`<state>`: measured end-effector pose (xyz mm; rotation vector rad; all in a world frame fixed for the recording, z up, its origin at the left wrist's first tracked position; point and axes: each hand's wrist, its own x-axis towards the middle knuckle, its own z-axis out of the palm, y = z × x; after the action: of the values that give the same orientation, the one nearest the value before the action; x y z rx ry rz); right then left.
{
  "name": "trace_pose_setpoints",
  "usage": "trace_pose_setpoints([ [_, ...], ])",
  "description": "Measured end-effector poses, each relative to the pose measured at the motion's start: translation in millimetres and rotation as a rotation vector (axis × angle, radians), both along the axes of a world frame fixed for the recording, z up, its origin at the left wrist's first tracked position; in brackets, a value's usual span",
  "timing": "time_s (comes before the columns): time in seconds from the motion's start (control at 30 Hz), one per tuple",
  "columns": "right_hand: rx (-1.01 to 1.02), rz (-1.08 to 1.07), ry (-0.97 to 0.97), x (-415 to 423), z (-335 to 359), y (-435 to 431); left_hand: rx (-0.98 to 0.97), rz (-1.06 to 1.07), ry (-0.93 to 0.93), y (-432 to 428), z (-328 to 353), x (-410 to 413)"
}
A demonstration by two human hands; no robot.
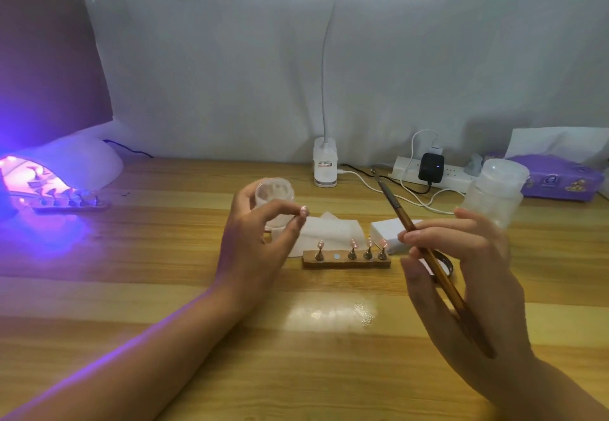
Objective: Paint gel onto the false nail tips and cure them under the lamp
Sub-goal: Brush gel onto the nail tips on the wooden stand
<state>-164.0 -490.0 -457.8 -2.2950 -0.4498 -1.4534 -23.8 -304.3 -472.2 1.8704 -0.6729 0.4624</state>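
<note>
Nail tip (303, 212) pinched L hand (253, 255), slim wooden brush (407, 219) R hand (468, 272)

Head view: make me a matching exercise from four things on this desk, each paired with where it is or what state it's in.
1 brush
2 loose nail tip
3 centre wooden holder
4 curing lamp

A pinched by the left hand
B glowing violet, far left
C held in the right hand
D between both hands, one slot empty

Pairs: 1-C; 2-A; 3-D; 4-B
</note>
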Motion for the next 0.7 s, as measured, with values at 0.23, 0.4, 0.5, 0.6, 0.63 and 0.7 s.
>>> trace_pose_setpoints([
  [0.23,-0.009,-0.031,0.054,0.4,-3.5,-0.6,0.114,-0.012,0.271,0.3,-4.1,8.4],
  [0.4,-0.025,-0.034,0.075,1.2,-5.5,0.1,0.123,0.027,0.262,-0.3,-4.9,7.1],
  [0.5,-0.006,-0.034,0.078,0.7,-4.7,-0.4,0.114,0.041,0.253,-0.7,-3.9,5.9],
  [0.6,-0.010,-0.042,0.086,0.2,-4.2,-0.3,0.098,0.053,0.248,-0.4,-3.7,6.3],
  [0.63,-0.013,-0.049,0.090,0.4,-4.2,-0.1,0.096,0.052,0.243,-0.6,-3.7,6.1],
  [0.7,-0.023,-0.065,0.094,0.8,-3.8,0.5,0.092,0.045,0.228,-1.2,-3.7,5.7],
])
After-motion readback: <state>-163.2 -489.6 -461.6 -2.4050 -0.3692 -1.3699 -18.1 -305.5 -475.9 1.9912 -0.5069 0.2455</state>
